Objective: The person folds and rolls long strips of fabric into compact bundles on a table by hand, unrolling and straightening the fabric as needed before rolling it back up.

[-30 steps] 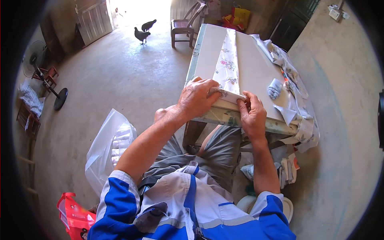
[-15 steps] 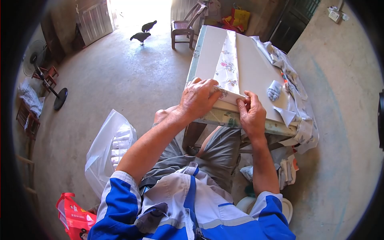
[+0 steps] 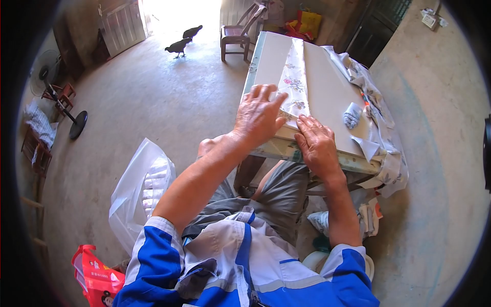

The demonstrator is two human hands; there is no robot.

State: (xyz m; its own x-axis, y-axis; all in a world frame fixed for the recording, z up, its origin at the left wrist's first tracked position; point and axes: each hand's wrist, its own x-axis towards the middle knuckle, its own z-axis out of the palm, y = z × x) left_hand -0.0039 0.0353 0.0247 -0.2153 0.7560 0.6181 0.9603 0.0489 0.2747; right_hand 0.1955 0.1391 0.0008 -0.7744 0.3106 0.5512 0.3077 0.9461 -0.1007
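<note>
A long strip of white flowered cloth [image 3: 295, 84] lies along the pale board [image 3: 330, 92] on top of the table. Its near end shows as a folded edge by the board's front. Over the left side of that end is my left hand [image 3: 255, 115], fingers spread and holding nothing; whether it touches the cloth I cannot tell. My right hand [image 3: 316, 142] rests with its fingers flat on the cloth's near right corner. To its right on the board sits a small blue-and-white bundle [image 3: 352, 115].
Loose cloth [image 3: 376, 115] drapes over the table's right edge. A white plastic bag [image 3: 130, 189] of rolled bundles stands on the floor at left, a red bag [image 3: 96, 279] nearer. Beyond are a fan [image 3: 77, 124], a chair [image 3: 240, 33] and two dark birds [image 3: 177, 47].
Both hands have let go of the folded near edge, which now lies down on the board. My left hand has lifted and spread; my right has moved slightly left and flattened.
</note>
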